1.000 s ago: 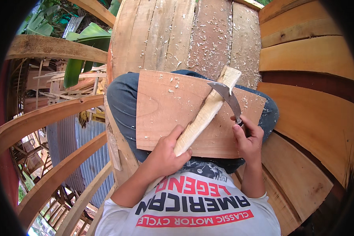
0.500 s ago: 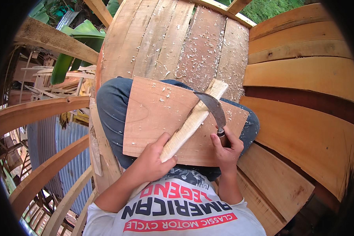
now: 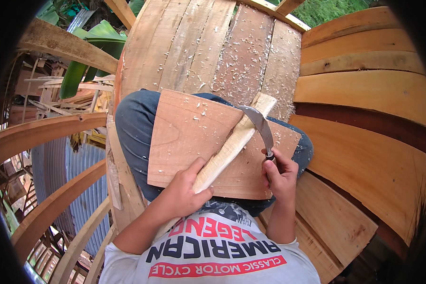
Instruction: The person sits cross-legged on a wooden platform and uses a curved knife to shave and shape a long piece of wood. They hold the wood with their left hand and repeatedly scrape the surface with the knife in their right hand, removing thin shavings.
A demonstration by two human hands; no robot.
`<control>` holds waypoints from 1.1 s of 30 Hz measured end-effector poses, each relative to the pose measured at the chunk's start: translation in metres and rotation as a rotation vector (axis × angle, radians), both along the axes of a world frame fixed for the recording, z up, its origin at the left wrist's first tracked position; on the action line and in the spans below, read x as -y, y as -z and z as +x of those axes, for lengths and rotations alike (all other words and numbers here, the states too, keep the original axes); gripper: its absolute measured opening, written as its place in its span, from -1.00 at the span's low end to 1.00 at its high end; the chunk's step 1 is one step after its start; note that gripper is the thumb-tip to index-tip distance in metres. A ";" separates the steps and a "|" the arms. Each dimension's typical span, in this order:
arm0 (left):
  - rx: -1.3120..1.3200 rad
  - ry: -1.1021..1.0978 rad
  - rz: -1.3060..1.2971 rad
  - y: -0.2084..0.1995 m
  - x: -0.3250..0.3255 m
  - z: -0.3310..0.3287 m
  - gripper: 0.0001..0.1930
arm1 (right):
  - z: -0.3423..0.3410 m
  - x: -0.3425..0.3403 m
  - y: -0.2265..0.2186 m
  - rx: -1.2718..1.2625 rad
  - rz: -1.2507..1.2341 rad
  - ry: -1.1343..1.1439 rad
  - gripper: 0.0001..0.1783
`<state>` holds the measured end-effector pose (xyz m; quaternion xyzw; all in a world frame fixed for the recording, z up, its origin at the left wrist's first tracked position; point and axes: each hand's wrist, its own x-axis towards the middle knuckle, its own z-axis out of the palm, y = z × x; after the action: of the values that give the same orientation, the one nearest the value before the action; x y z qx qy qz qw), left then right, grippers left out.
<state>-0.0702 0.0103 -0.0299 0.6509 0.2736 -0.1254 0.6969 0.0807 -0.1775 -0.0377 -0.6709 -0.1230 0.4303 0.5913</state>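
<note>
My left hand point(image 3: 187, 189) is closed round the near end of a pale stick of wood point(image 3: 229, 149), which slants up and to the right. Under the stick lies a flat reddish-brown board point(image 3: 184, 137) across my lap. In my right hand point(image 3: 281, 177) is the handle of a sickle point(image 3: 260, 124), the fingers wrapped round it and mostly hiding it. Its curved steel blade arches over the far part of the stick, the tip reaching past the stick's left side. Whether the edge touches the wood I cannot tell. Small shavings dot the board.
Wood shavings cover the plank floor point(image 3: 244, 57) ahead of me. A plank wall point(image 3: 359, 90) rises on the right, with a low wooden bench point(image 3: 336, 213) beside my knee. Open timber rails point(image 3: 52, 132) run along the left, with corrugated metal sheets point(image 3: 87, 189) beyond them.
My right hand has shifted slightly right and turned, tilting the sickle so its blade catches more light. My left hand and the stick stay almost where they were.
</note>
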 end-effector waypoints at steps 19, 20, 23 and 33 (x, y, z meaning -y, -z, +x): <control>0.011 -0.027 0.007 -0.001 0.004 0.001 -0.57 | 0.005 0.006 -0.002 0.219 -0.051 -0.155 -0.66; -0.014 -0.004 0.007 -0.003 0.002 0.001 -0.58 | 0.007 0.006 -0.003 0.120 -0.069 -0.057 -0.66; 0.017 -0.018 0.017 0.000 0.004 0.001 -0.62 | 0.003 0.009 0.001 -0.084 -0.038 0.086 -0.66; 0.002 -0.007 0.026 -0.002 0.003 0.003 -0.66 | 0.006 -0.004 0.003 -0.063 0.023 0.135 -0.68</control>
<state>-0.0672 0.0072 -0.0281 0.6590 0.2768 -0.1189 0.6892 0.0867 -0.1735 -0.0405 -0.6567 -0.0639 0.4091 0.6303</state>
